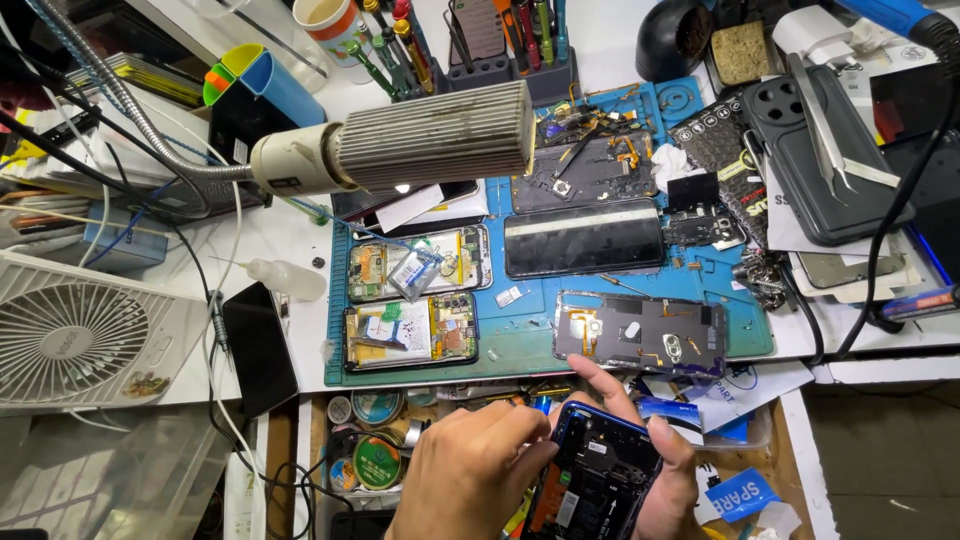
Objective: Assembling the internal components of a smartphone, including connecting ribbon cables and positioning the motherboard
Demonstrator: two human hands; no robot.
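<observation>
left hand: my left hand (470, 475) sits below the blue mat (520, 345), over the open drawer (400, 440). its fingers are pinched narrow on something small right at the top left corner of the opened phone (598, 480); i cannot tell what the thing is.

right hand: my right hand (655, 465) cradles the opened phone from its right side, fingers wrapped around the edge, forefinger stretched up toward the mat's lower edge.

opened phone: blue-rimmed, back off, dark insides showing, tilted, held just below the mat and above the drawer.

back cover: a grey phone back cover (640, 335) with cutouts lies on the mat's lower right part, just above my right forefinger.

black phone: a dark-screened black phone (583, 237) lies flat in the mat's middle, above the back cover.

two open phones: one stripped phone (420, 262) on the mat's left side, another stripped phone (412, 333) directly below it, both showing boards and batteries.

lamp: a ribbed lamp (400, 145) on a bendy neck hangs over the mat's upper left corner.

fan: a white fan (85, 335) stands well left of the mat.

bottle: a small clear bottle (285, 278) lies just left of the mat.

tool holder: a tool holder (510, 50) full of drivers stands above the mat's top edge.

tweezers: tweezers (820, 125) rest on a grey case (825, 160) to the right of the mat.
</observation>
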